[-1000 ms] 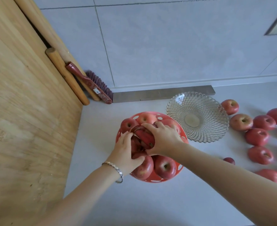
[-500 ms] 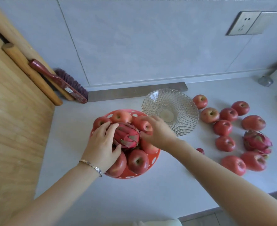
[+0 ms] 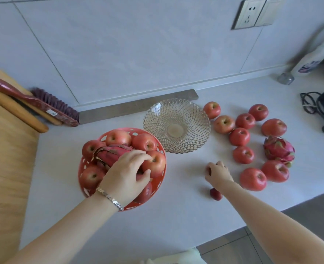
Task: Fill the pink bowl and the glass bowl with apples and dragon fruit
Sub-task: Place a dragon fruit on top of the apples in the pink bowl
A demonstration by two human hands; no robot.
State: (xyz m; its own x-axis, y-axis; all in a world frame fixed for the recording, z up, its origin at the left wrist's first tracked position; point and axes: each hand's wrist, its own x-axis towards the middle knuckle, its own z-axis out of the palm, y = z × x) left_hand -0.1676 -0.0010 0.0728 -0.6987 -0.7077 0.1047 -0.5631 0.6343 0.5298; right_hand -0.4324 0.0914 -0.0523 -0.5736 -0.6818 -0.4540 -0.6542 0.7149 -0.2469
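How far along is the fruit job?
Pink bowl looks full: apples topped by a dragon fruit, which the left hand grips. Right hand hovers beside the loose apples on the counter. Remaining: the glass bowl holds nothing; those apples and the other dragon fruit wait.

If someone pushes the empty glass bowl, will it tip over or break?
Probably it slides rather than tips: the glass bowl is wide and shallow, sitting flat on the counter. Being glass, it likely chips or breaks if knocked off. Empty, it should shift easily.

Left hand [image 3: 127, 172] curled, right hand [image 3: 217, 171] relaxed
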